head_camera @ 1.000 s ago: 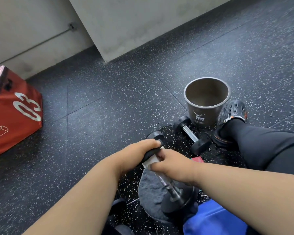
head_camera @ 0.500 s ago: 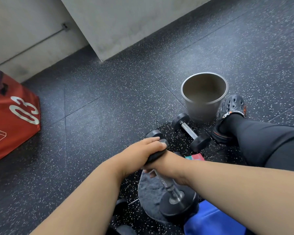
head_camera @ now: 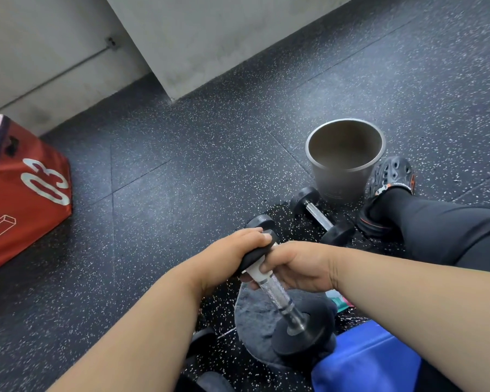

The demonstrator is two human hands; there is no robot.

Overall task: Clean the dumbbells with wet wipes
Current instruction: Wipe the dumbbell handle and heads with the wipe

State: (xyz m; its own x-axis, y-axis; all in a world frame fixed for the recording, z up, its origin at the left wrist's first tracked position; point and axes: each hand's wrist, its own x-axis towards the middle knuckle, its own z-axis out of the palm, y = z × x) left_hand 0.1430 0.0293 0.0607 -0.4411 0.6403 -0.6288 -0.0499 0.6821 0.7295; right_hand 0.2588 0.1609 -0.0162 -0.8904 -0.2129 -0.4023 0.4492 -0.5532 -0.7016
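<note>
Holding the black-ended dumbbell with the shiny metal bar (head_camera: 277,295) upright on a grey fuzzy cloth (head_camera: 255,312), the left hand (head_camera: 232,256) grips its top end. The right hand (head_camera: 297,267) wraps a white wet wipe (head_camera: 257,271) round the bar just under that end. It looks heavy and hard, and a wet bar may be slippery, so the top end seems the best place to hold. Another black dumbbell (head_camera: 320,216) lies near a grey metal bucket (head_camera: 343,165). Nothing blocks the bar.
</note>
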